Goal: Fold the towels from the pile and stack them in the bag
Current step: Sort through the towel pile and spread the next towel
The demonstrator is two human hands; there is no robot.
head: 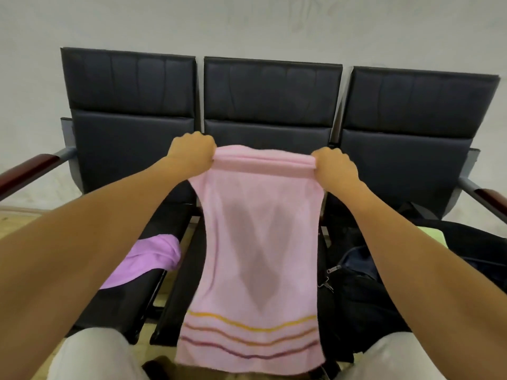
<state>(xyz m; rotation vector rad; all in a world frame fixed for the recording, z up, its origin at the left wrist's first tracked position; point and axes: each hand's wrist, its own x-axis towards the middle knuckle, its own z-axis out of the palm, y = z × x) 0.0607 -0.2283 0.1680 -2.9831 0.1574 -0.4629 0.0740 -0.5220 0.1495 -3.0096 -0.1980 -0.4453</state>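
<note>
Row of 3 black padded seats (131,86) w/ wood-capped armrests. L seat: 1 crumpled purple cloth towel (148,256), part hidden behind L forearm. Left hand (190,152) curled, pinching top L corner of pink terry towel w/ 3 stripes (255,256); right hand (336,165) pinching top R corner. Towel held up over mid seat, blocking it; lower edge blurred. R seat: 1 black zip fabric bag (365,292), w/ green item inside, mostly hidden.

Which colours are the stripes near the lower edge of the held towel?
Yellow, orange-brown and purple stripes on the pink towel, seen in the head view.
</note>
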